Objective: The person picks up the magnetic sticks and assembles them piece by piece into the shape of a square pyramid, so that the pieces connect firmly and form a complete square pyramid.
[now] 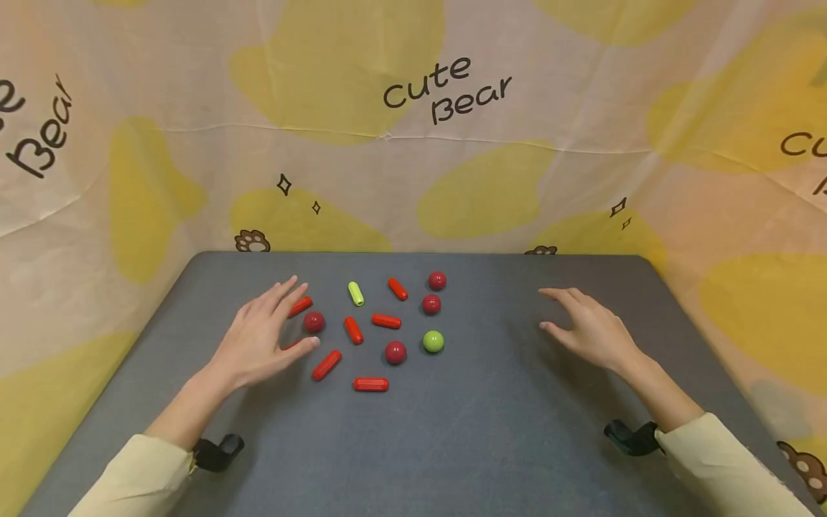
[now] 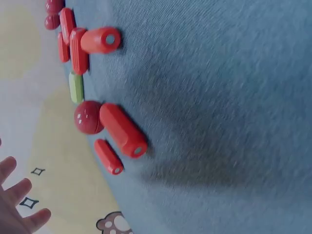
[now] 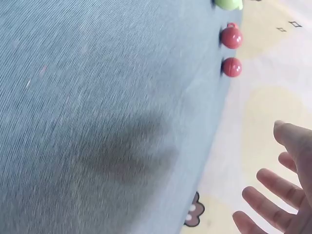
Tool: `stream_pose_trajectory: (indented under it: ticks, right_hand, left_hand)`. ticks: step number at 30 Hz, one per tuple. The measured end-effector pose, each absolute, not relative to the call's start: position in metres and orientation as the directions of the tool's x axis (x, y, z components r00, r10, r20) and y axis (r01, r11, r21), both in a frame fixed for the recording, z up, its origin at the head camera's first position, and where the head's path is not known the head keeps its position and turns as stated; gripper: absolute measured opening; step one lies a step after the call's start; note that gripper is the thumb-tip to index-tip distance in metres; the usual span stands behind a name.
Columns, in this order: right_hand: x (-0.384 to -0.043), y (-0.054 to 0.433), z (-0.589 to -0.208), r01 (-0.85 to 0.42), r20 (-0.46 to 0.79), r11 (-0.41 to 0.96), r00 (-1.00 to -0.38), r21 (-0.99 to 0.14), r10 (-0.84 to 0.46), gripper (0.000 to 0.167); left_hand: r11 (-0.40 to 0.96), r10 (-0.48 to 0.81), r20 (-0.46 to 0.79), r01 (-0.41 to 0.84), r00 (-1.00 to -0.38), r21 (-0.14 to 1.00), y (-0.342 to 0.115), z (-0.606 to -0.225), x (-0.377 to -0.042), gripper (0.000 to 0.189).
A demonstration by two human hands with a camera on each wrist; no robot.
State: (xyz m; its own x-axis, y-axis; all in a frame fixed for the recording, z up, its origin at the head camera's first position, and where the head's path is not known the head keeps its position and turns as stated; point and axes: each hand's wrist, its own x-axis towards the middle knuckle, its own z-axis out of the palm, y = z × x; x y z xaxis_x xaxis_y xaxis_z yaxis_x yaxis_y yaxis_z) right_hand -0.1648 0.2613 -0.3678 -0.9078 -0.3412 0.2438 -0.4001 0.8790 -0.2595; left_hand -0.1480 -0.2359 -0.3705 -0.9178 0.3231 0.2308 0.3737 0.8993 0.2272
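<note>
My left hand (image 1: 258, 341) hovers over the left side of the scattered pieces, fingers spread and relaxed, holding nothing. It partly covers a short red rod below a dark red ball (image 1: 314, 322). Another red rod (image 1: 300, 306) lies by its fingertips, and a red rod (image 1: 326, 365) lies just right of the thumb. In the left wrist view, a red six-sided rod (image 2: 123, 130) with a hole in its end leans close to a red ball (image 2: 88, 117). My right hand (image 1: 591, 330) is held over the right part of the table, fingers loosely extended, gripping nothing.
Several red rods, a yellow-green rod (image 1: 356, 294), more red balls and a green ball (image 1: 433, 341) lie mid-table. In the right wrist view, a red ball (image 3: 231, 36) has a small loop. A patterned cloth (image 1: 388, 172) hangs behind the grey table (image 1: 465, 445).
</note>
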Motion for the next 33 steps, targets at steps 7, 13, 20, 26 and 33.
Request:
stream_pose_trajectory:
  ticks: [7,13,20,26,33]
  right_hand:
    - [-0.167,0.25,-0.375,-0.416,0.239,0.839,-0.906,-0.35,-0.35,0.049]
    - [-0.169,0.236,-0.38,-0.462,0.232,0.789,-0.887,-0.404,-0.4,0.048]
    - [-0.169,0.212,-0.386,-0.491,0.211,0.733,-0.87,-0.47,-0.447,0.048]
    - [-0.17,0.193,-0.395,-0.506,0.193,0.671,-0.852,-0.542,-0.486,0.047]
    - [-0.171,0.172,-0.407,-0.511,0.171,0.615,-0.834,-0.6,-0.525,0.047]
  left_hand:
    - [0.848,0.332,0.303,0.423,-0.893,0.318,-0.225,-0.38,-0.141,0.08]
    - [0.8,0.332,0.27,0.421,-0.904,0.427,-0.214,-0.384,-0.134,0.08]
    - [0.755,0.377,0.228,0.44,-0.898,0.486,-0.198,-0.389,-0.127,0.08]
    - [0.697,0.396,0.202,0.436,-0.896,0.569,-0.182,-0.395,-0.122,0.075]
    - [0.632,0.406,0.239,0.46,-0.882,0.624,-0.166,-0.404,-0.118,0.066]
